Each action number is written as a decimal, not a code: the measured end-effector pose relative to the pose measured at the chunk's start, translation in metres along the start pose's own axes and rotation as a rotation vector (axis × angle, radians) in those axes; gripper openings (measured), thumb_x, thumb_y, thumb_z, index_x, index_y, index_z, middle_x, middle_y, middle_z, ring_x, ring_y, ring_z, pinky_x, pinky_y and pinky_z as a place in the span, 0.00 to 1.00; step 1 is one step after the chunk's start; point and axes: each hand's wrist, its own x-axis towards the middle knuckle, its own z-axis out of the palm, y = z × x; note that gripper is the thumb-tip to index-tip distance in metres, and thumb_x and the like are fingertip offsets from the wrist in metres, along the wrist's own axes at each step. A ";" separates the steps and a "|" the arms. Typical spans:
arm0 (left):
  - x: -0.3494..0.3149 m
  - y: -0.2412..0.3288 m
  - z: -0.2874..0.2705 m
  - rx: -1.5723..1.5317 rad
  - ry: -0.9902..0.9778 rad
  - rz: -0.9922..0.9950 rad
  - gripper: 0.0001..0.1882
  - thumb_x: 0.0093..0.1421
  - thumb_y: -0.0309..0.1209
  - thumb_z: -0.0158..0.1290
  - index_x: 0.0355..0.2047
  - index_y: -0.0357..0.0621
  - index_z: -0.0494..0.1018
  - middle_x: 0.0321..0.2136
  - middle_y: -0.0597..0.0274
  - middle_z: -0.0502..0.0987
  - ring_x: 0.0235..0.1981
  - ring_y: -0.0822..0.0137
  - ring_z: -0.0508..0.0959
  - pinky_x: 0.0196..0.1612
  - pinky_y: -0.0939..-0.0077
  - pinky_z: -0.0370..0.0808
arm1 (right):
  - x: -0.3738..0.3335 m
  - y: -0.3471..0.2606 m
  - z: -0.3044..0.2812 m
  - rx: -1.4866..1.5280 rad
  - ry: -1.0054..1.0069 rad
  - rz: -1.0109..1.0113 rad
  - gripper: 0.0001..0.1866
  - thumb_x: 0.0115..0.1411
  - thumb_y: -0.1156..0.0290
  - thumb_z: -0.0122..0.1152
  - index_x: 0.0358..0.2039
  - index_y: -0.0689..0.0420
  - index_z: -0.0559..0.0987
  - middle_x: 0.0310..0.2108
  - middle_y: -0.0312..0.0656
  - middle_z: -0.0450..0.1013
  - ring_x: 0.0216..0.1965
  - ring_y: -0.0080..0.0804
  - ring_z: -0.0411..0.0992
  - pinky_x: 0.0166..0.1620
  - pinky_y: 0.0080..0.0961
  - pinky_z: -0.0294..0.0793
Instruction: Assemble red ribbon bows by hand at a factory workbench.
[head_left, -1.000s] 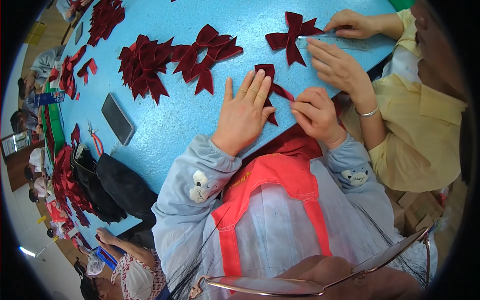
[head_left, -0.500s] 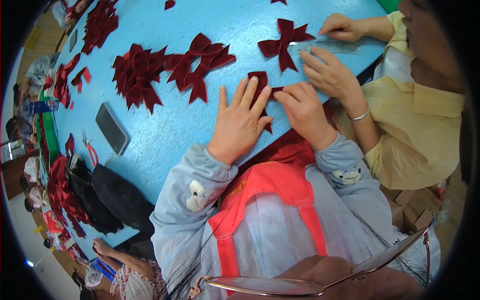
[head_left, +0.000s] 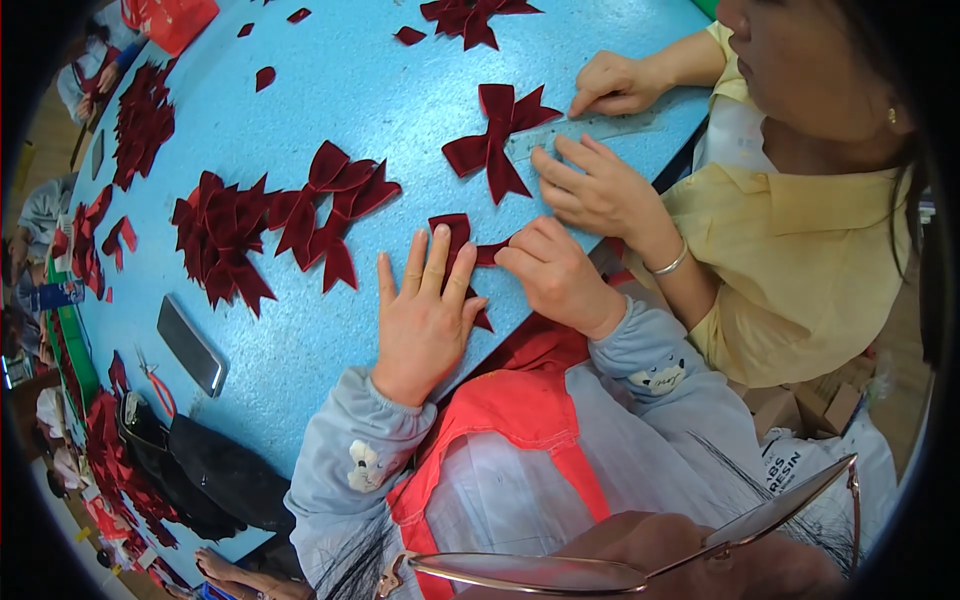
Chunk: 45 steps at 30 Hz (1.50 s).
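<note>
My left hand (head_left: 425, 320) lies flat with its fingers spread, pressing a dark red velvet ribbon bow (head_left: 450, 228) onto the blue table near its edge. The hand covers most of this bow; one loop and a tail tip show. My right hand (head_left: 560, 275) is closed in a pinch on the end of a narrow dark red ribbon strip (head_left: 490, 254), which runs sideways from the bow. A finished-looking bow (head_left: 497, 140) lies just beyond, near a co-worker's hands. Left of my hands are a pair of overlapping bows (head_left: 325, 215) and a bow pile (head_left: 220, 235).
At my right, a co-worker in yellow has one hand (head_left: 610, 190) close to mine, the other (head_left: 620, 85) farther off. A phone (head_left: 190, 345), red-handled pliers (head_left: 160, 392) and a black bag (head_left: 225, 470) lie left. More bows (head_left: 478, 18) and ribbon scraps (head_left: 265, 78) lie farther off.
The whole view has shifted, so the table and hands appear farther left and lower. A little more of the strip shows between my hands. Both hands keep their places at the bow.
</note>
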 end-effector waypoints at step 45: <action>-0.002 0.000 -0.003 -0.026 -0.178 -0.026 0.37 0.63 0.57 0.46 0.66 0.48 0.60 0.68 0.45 0.55 0.70 0.44 0.52 0.67 0.34 0.39 | -0.013 0.000 0.006 -0.109 0.088 0.007 0.16 0.44 0.70 0.64 0.37 0.54 0.82 0.40 0.33 0.76 0.44 0.29 0.75 0.41 0.27 0.69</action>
